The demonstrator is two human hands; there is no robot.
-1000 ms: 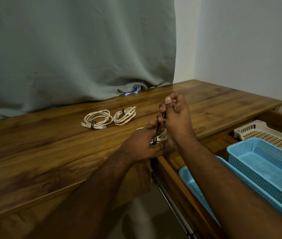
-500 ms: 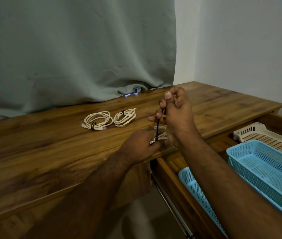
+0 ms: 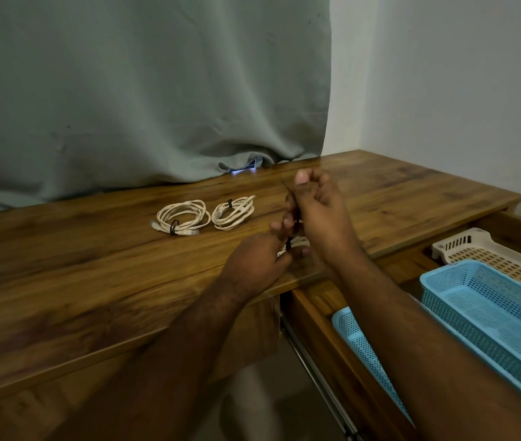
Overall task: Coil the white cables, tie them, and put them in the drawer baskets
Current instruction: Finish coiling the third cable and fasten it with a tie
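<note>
We see two hands at work near the front edge of the wooden worktop (image 3: 93, 281). The left hand (image 3: 254, 265) holds a white cable coil (image 3: 297, 245) down on the wood, fingers curled round it. The right hand (image 3: 319, 214) is raised above it and pinches a thin dark tie (image 3: 288, 198) that runs down to the coil. We think the tie is being pulled tight.

Two more coils lie further back on the worktop, side by side. The bigger coil (image 3: 182, 218) and the smaller coil (image 3: 233, 210) each have a dark band round them, so they look done.

To the right the drawer (image 3: 326, 300) is open. In it sit a blue basket (image 3: 475, 313), a second blue basket (image 3: 358, 345) and a cream basket (image 3: 491, 253). No cable is in them yet.

The cables look light and bendy, and a loose coil may spring open. We would hold it right at the band, where the loops are bunched.

The hands hide most of the coil being tied. The tie is blurred, so we cannot tell if it is knotted. The picture edge cuts off the baskets.
</note>
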